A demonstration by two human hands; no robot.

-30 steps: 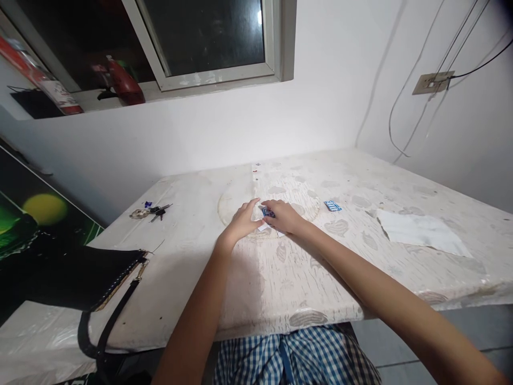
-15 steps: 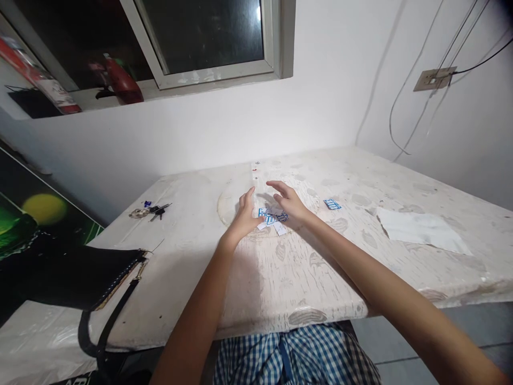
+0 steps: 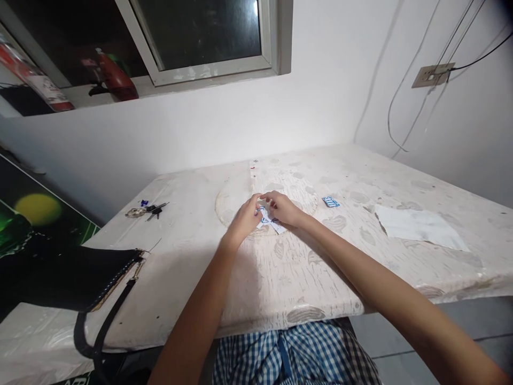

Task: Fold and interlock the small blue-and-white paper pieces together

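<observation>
Small white paper pieces (image 3: 277,226) with blue print lie in a loose heap on the table, partly covered by my hands. My left hand (image 3: 245,218) curls round the heap's left side, its fingers bent inward against the papers. From the right, my right hand (image 3: 282,208) closes over the heap with curled fingers. The fingertips of both hands nearly meet at the far side. A few papers show between the hands and below them. Apart from the heap, a blue printed paper piece (image 3: 331,202) lies to the right.
A white cloth or paper sheet (image 3: 419,227) lies on the right of the patterned tablecloth (image 3: 288,278). Keys (image 3: 154,209) are at the left, near a black bag (image 3: 76,272) with a strap. A red bottle (image 3: 116,77) stands on the window sill.
My hands have come closer together and curled in over the heap, which now looks more gathered and more covered. The single paper piece at the right stays put.
</observation>
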